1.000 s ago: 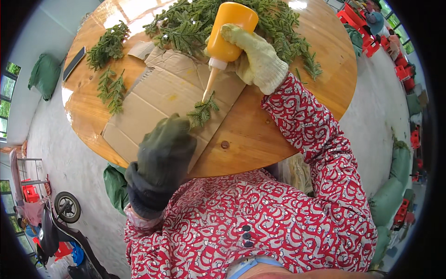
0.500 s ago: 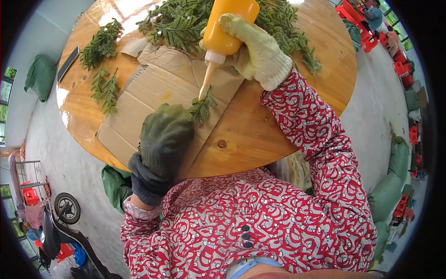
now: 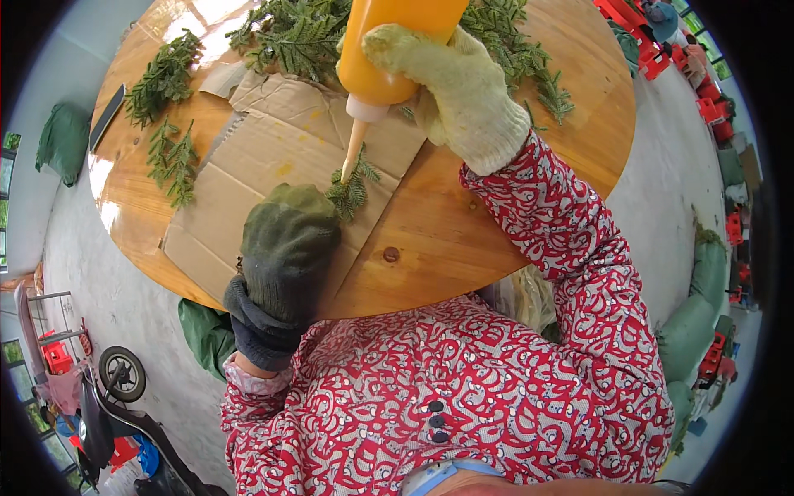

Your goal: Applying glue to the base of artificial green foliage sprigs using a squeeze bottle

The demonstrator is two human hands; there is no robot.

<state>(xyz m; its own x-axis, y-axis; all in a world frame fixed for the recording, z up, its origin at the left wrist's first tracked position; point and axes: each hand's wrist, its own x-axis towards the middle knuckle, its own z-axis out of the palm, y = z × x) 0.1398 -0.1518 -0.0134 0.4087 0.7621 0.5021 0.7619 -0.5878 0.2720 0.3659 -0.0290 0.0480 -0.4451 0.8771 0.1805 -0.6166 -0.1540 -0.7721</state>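
Note:
My right hand (image 3: 467,95), in a pale yellow knit glove, grips an orange-yellow squeeze bottle (image 3: 393,54) tipped nozzle-down. The bottle's long cream nozzle (image 3: 355,149) reaches a small green fir sprig (image 3: 352,197), its tip at the needles. Closed on the sprig's lower end is my left hand (image 3: 289,240), in a dark green and black glove; its fingertips are mostly hidden beneath the hand. Both hands are over a flattened piece of cardboard (image 3: 223,198) with a few yellow smears.
The cardboard lies on a round wooden table (image 3: 463,248). Fir branches (image 3: 302,41) are heaped at its far side, with a bunch (image 3: 165,78) and loose sprigs (image 3: 174,165) at left. A dark flat object (image 3: 107,116) lies by the left rim. A scooter (image 3: 116,422) stands lower left.
The view has shifted slightly. The bottle's nozzle has moved a little lower along the sprig, and the bottle stands slightly more upright. Both hands keep their grip.

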